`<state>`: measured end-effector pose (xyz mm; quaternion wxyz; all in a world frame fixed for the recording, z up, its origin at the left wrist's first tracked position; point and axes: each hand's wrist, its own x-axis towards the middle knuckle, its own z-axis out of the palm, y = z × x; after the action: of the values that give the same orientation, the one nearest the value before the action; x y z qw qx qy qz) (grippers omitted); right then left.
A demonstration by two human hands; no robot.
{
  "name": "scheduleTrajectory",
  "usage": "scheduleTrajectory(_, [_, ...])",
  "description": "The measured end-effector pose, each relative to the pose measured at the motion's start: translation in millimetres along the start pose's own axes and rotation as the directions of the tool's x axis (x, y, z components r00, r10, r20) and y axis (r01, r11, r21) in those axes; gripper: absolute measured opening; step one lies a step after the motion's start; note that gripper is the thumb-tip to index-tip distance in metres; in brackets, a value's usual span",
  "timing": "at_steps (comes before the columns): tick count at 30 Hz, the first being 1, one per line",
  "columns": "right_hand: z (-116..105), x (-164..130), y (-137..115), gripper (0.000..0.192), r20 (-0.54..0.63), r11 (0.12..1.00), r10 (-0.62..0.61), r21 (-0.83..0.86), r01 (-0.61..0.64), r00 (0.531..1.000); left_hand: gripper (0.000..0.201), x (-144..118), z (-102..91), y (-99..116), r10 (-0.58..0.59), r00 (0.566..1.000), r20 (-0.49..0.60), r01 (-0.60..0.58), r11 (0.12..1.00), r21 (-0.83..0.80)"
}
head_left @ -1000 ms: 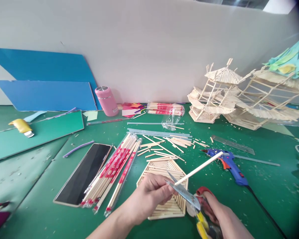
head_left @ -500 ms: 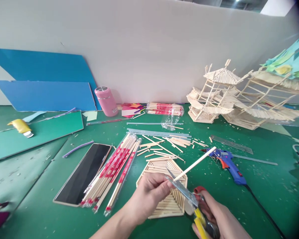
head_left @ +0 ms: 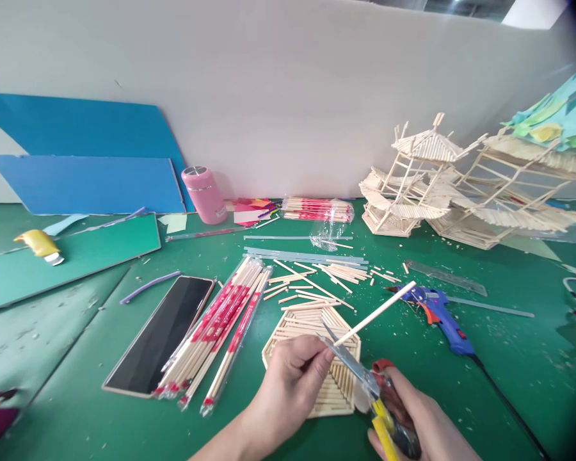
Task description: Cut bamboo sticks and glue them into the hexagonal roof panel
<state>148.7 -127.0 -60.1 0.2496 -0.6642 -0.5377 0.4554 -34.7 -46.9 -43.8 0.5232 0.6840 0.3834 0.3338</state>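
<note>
My left hand (head_left: 292,378) is closed in a pinch on the near end of a pale wooden chopstick (head_left: 377,312), which slants up to the right. My right hand (head_left: 427,416) grips scissors (head_left: 358,366) with red, black and yellow handles. Their blades are parted and cross the chopstick close to my left fingertips. Under both hands lies a flat many-sided panel (head_left: 295,326) built from rows of sticks, partly hidden by my left hand. Loose cut sticks (head_left: 345,272) are scattered just beyond it.
A blue glue gun (head_left: 444,320) with a black cord lies to the right. Wrapped chopsticks (head_left: 216,326) and a phone (head_left: 168,339) lie left. Behind stand a pink flask (head_left: 204,195) and stick-built pavilion models (head_left: 403,192). A yellow cutter (head_left: 39,244) rests far left.
My left hand has shifted slightly right, its thumb and wrist turning a little. The scissors and chopstick stay almost where they were, with the blades still crossing the stick.
</note>
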Motion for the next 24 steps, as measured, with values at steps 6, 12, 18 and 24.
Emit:
scheduleTrajectory(6, [1.1, -1.7, -1.6, 0.055, 0.090, 0.992, -0.007, 0.122, -0.004, 0.996, 0.030, 1.2, -0.4, 0.3, -0.016, 1.000, 0.014, 0.016, 0.999, -0.030])
scheduleTrajectory(12, [5.4, -0.3, 8.6, 0.059, -0.048, 0.996, 0.016, -0.084, -0.020, 0.999, 0.032, 5.2, -8.9, 0.0, -0.165, 0.957, 0.240, 0.241, 0.913, -0.331])
scheduleTrajectory(18, [5.6, 2.1, 5.4, 0.046, -0.013, 0.995, 0.019, -0.095, -0.020, 1.000, 0.030, 4.1, -0.5, -3.0, -0.185, 0.981, 0.060, 0.194, 0.950, -0.243])
scheduleTrajectory(24, [-2.7, 2.6, -14.3, 0.041, 0.035, 0.988, -0.008, -0.151, 0.014, 0.999, 0.027, 4.0, -0.7, -2.1, -0.199, 0.976, 0.089, 0.218, 0.914, -0.343])
